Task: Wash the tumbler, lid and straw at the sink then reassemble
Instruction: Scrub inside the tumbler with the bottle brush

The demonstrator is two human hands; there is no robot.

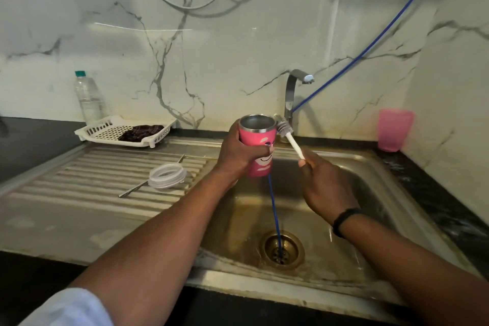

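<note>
Scrubbing is the step in hand, judging by how things lie: the left hand (pixel 239 152) wraps its curled fingers round the pink tumbler (pixel 258 144), holding it upright over the sink (pixel 344 270) basin, mouth open to the camera, while the right hand (pixel 324 185) pinches the white handle of a bottle brush (pixel 289 137) whose grey bristles sit just outside the rim at about three o'clock of the tumbler's mouth. To do it well, I would tip the mouth slightly toward the brush, feed the bristles in past the steel rim and run them down to the floor of the cup, turning the tumbler against the brush rather than only pumping (the bottom corner is where residue tends to hide). The grip should stay firm, since a wet steel cup may slip. The clear lid (pixel 167 175) rests on the ribbed drainboard at about nine o'clock of the tumbler, lying across the metal straw (pixel 132 189); both look yet to be reassembled. No water can be seen running from the tap (pixel 296 87).
</note>
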